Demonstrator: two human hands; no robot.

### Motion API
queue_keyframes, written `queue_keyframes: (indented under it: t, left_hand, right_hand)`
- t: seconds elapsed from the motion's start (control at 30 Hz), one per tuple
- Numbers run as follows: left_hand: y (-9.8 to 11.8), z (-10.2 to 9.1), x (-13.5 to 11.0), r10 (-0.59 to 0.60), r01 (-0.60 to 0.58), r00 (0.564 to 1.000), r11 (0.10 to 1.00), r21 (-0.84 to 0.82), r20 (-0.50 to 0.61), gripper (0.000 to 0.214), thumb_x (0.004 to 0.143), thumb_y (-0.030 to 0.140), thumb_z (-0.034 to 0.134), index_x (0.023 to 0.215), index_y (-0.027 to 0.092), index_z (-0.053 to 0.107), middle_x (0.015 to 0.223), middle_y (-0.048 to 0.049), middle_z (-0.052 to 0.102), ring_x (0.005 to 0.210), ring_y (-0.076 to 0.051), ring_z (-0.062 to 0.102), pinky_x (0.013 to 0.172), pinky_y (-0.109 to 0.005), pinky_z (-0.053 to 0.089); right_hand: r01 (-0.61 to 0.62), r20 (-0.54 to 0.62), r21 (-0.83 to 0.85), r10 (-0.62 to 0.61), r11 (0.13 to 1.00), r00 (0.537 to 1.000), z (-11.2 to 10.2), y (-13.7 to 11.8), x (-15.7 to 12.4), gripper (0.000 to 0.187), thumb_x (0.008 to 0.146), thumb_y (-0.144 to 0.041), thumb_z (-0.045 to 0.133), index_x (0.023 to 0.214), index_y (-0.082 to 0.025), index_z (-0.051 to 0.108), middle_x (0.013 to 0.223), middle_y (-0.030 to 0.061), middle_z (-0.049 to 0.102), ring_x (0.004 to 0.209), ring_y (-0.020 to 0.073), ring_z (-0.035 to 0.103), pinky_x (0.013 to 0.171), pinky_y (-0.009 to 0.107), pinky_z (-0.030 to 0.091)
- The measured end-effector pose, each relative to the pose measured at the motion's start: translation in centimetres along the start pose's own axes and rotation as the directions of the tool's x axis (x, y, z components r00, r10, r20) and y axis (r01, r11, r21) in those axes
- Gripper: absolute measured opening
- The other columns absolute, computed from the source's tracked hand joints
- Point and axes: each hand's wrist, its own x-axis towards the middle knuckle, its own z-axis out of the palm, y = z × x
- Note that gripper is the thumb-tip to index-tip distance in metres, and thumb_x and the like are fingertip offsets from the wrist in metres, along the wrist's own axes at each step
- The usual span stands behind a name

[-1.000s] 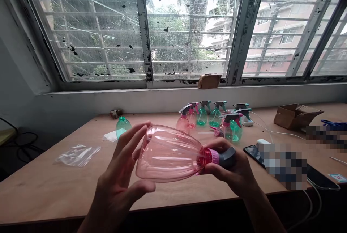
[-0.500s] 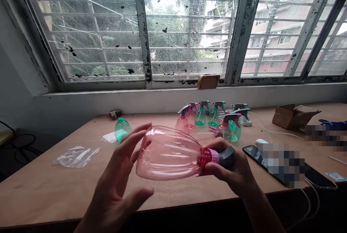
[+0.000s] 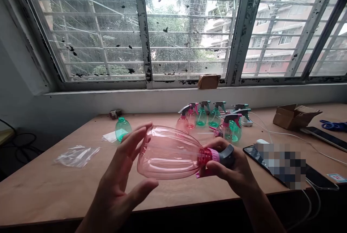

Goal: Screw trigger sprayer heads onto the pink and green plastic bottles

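Observation:
A clear pink spray bottle (image 3: 169, 155) lies sideways in the air over the table, its base to the left. My left hand (image 3: 119, 171) curves round the base, with fingers behind it and the thumb against the lower edge. At the neck, my right hand (image 3: 238, 171) is closed on the dark grey spray head (image 3: 227, 156) with its pink collar (image 3: 215, 155). A thin tube shows faintly inside the bottle. Part of the trigger is hidden by my right fingers.
Several green and pink spray bottles (image 3: 201, 115) stand behind. A headless green bottle (image 3: 123, 128) and a plastic bag (image 3: 77, 155) are at left. Right are a phone (image 3: 255, 153), cables, an open cardboard box (image 3: 294, 117). The window (image 3: 187, 37) is beyond the table.
My left thumb has moved up and right, closer under the bottle's lower edge. The bottle has shifted very slightly. My right hand keeps its grip on the spray head.

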Motion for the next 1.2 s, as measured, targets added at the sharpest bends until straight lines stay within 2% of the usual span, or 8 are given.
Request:
queue_keyframes:
  t: [0.13, 0.3, 0.53, 0.63, 0.73, 0.87, 1.03, 1.2]
  left_hand:
    - [-0.3, 0.0, 0.3, 0.036, -0.035, 0.999, 0.998, 0.048, -0.023, 0.063, 0.106, 0.038, 0.081, 0.163, 0.049, 0.059, 0.179, 0.0033, 0.050, 0.171, -0.029, 0.039, 0.135, -0.037, 0.043]
    - [-0.6, -0.7, -0.5, -0.004, 0.000, 0.999, 0.997, 0.079, 0.050, 0.077, 0.103, 0.028, 0.084, 0.167, 0.053, 0.049, 0.182, 0.0044, 0.047, 0.169, -0.031, 0.043, 0.137, -0.049, 0.038]
    - [-0.8, -0.8, 0.0, -0.034, 0.033, 0.999, 0.999, 0.036, 0.034, 0.070, 0.104, 0.045, 0.081, 0.168, 0.046, 0.053, 0.181, -0.0041, 0.049, 0.157, -0.040, 0.059, 0.130, -0.052, 0.050]
    - [-0.6, -0.8, 0.1, 0.007, -0.009, 0.999, 0.998, 0.060, 0.043, 0.071, 0.104, 0.035, 0.081, 0.169, 0.047, 0.052, 0.182, -0.0011, 0.046, 0.167, -0.035, 0.045, 0.135, -0.046, 0.042]
    - [-0.3, -0.7, -0.2, 0.003, -0.007, 0.999, 0.997, 0.078, 0.047, 0.073, 0.105, 0.029, 0.079, 0.168, 0.052, 0.050, 0.185, 0.0053, 0.042, 0.174, -0.032, 0.030, 0.140, -0.048, 0.031]
    - [-0.6, -0.9, -0.6, -0.085, 0.085, 0.996, 0.995, 0.046, 0.012, 0.074, 0.102, 0.036, 0.085, 0.165, 0.055, 0.051, 0.180, 0.0052, 0.049, 0.170, -0.033, 0.041, 0.139, -0.051, 0.035]
    - [-0.8, -1.3, 0.1, 0.012, -0.012, 0.999, 1.000, 0.008, 0.030, 0.070, 0.100, 0.033, 0.087, 0.162, 0.045, 0.059, 0.176, -0.0012, 0.055, 0.168, -0.034, 0.044, 0.136, -0.047, 0.042]
    - [-0.1, -1.2, 0.3, 0.118, -0.122, 0.991, 0.991, 0.055, 0.067, 0.074, 0.102, 0.016, 0.081, 0.163, 0.049, 0.057, 0.183, 0.0058, 0.044, 0.175, -0.030, 0.028, 0.140, -0.049, 0.033]
  right_hand:
    - [-0.017, -0.010, -0.009, 0.017, 1.000, 1.000, 0.0, 0.0, 0.0, 0.038, 0.082, -0.044, 0.105, 0.100, -0.021, 0.082, 0.077, 0.0024, 0.086, 0.066, 0.0244, 0.086, 0.066, 0.035, 0.076]
    - [-0.057, -0.028, 0.034, 0.058, 0.998, 0.998, 0.0, -0.2, 0.1, 0.039, 0.082, -0.044, 0.105, 0.099, -0.020, 0.079, 0.074, 0.0008, 0.084, 0.065, 0.0227, 0.085, 0.067, 0.035, 0.076]
    - [-0.012, -0.009, 0.005, 0.012, 1.000, 1.000, 0.1, -0.1, 0.0, 0.038, 0.080, -0.044, 0.106, 0.100, -0.021, 0.083, 0.080, 0.0043, 0.087, 0.067, 0.0255, 0.086, 0.067, 0.038, 0.077]
    - [-0.018, 0.020, 0.038, 0.018, 0.999, 1.000, 0.2, -0.1, 0.0, 0.035, 0.082, -0.040, 0.106, 0.100, -0.020, 0.083, 0.077, 0.0022, 0.086, 0.065, 0.0228, 0.085, 0.066, 0.034, 0.076]
    - [-0.031, 0.024, 0.057, 0.030, 0.998, 0.999, 0.1, 0.0, 0.1, 0.034, 0.083, -0.038, 0.105, 0.101, -0.020, 0.082, 0.079, 0.0025, 0.086, 0.066, 0.0225, 0.085, 0.067, 0.035, 0.076]
    - [-0.029, 0.010, 0.050, 0.029, 0.998, 1.000, -0.1, 0.1, 0.0, 0.035, 0.083, -0.038, 0.105, 0.102, -0.019, 0.082, 0.081, 0.0031, 0.086, 0.067, 0.0241, 0.086, 0.068, 0.038, 0.077]
    - [0.016, 0.026, -0.007, -0.016, 1.000, 1.000, -0.1, 0.0, 0.0, 0.034, 0.084, -0.039, 0.104, 0.101, -0.020, 0.083, 0.078, 0.0028, 0.085, 0.066, 0.0243, 0.085, 0.065, 0.034, 0.075]
    - [-0.013, 0.022, 0.034, 0.013, 0.999, 1.000, 0.0, 0.1, 0.1, 0.035, 0.083, -0.041, 0.104, 0.101, -0.020, 0.082, 0.076, 0.0023, 0.085, 0.066, 0.0248, 0.085, 0.066, 0.038, 0.077]
